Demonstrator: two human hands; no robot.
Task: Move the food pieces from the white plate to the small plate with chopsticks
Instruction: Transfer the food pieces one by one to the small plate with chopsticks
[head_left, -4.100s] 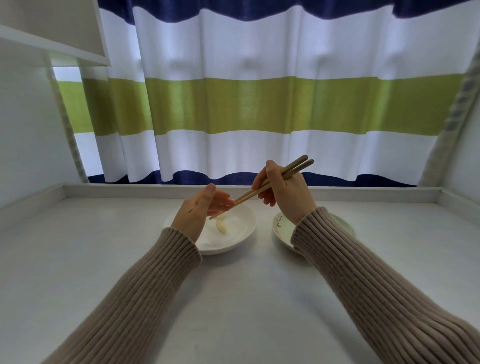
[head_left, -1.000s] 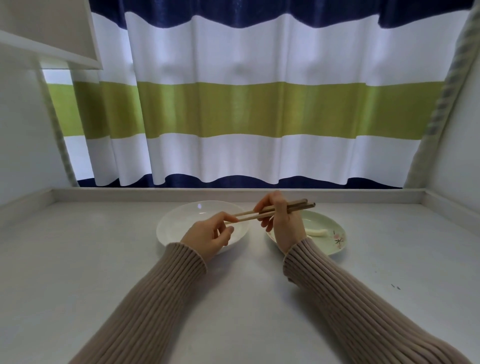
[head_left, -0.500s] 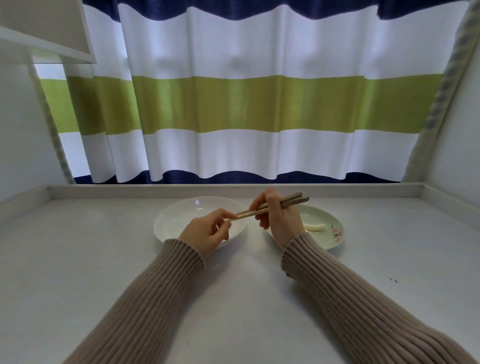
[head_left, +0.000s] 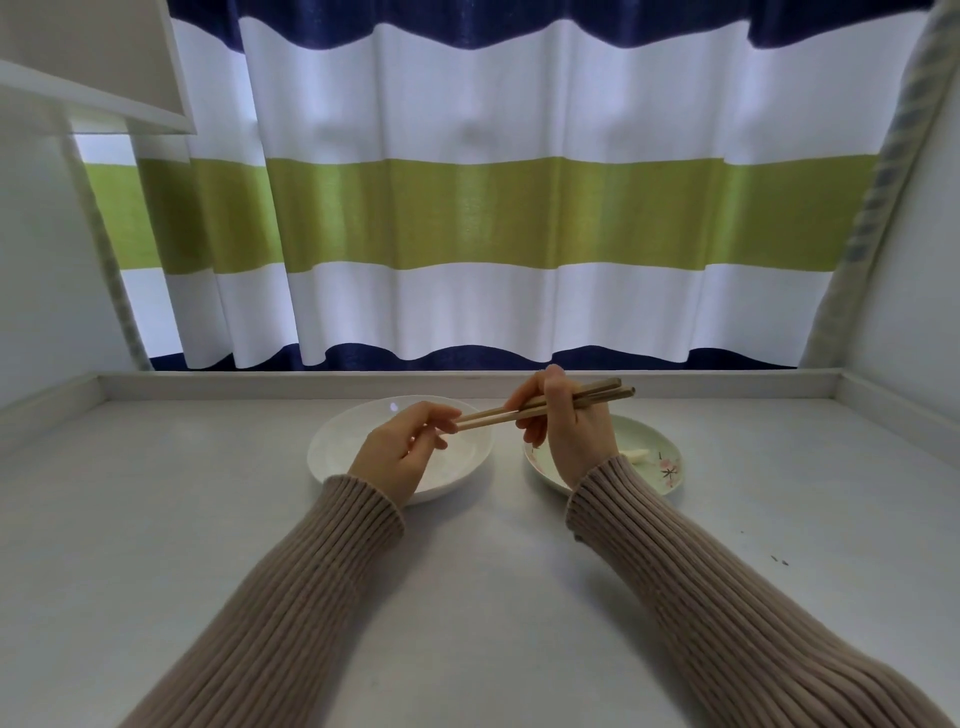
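The white plate (head_left: 337, 441) sits left of centre on the table, and I see no food on its visible part. To its right is the small pale-green plate (head_left: 654, 457) with a flower pattern, holding one white food piece (head_left: 638, 455). My right hand (head_left: 566, 431) grips a pair of wooden chopsticks (head_left: 545, 409), held nearly level above the gap between the plates, tips pointing left. My left hand (head_left: 402, 452) hovers over the white plate and pinches the chopstick tips with its fingers.
A white table (head_left: 467, 597) with a raised ledge (head_left: 467, 382) at the back and sides. A striped curtain (head_left: 493, 208) hangs behind it. A white shelf corner (head_left: 93, 67) juts out at the upper left. Small dark specks (head_left: 779, 560) lie at the right.
Four seconds ago the food piece lay on the white plate; it now lies on the small plate. In the last second both hands stayed nearly still, left fingers at the chopstick tips.
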